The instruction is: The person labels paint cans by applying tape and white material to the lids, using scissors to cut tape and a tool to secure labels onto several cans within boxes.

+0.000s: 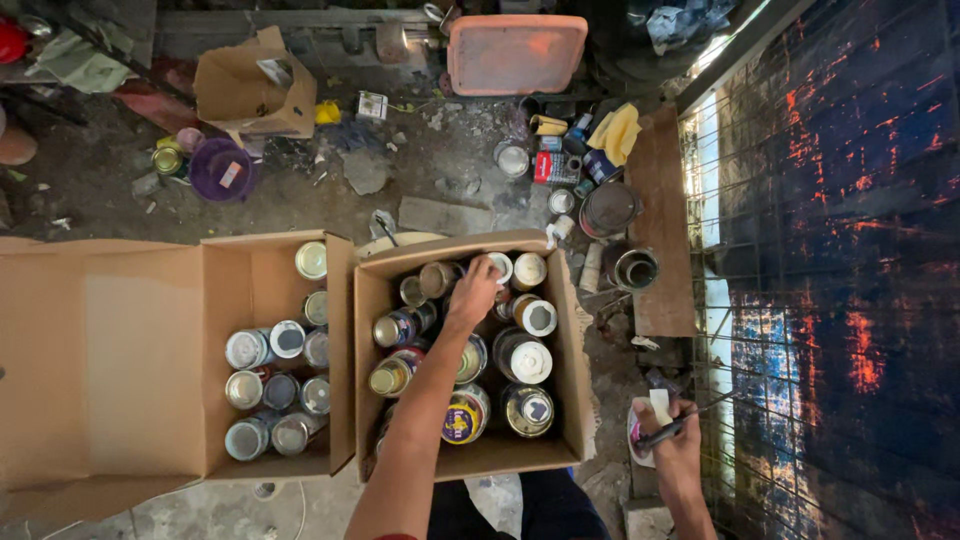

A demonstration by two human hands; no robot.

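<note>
Seen from above, over a dirty concrete floor strewn with scraps

Far left: a large cardboard box with flaps spread wide, its right end packed with upright metal cans, lids silver, white or dark

Just beside it, touching along one wall: a second cardboard box, crowded with paint cans of mixed sizes, some upright, some tilted

Left hand reaching deep into this second box, fingers curled down over a small white-lidded can near the far wall, gripping or at least touching its top; exact hold hidden by the back of the hand

Beyond the boxes, on the floor: a smaller open carton, a purple tub, a pinkish tray, yellow rags, a dark round lid and an open tin, all well apart from the hands

Lower right: right hand closed around a thin dark-handled brush, held over a small white container

Far right: a wire mesh panel in front of a dark blue surface flecked with orange-red
</note>
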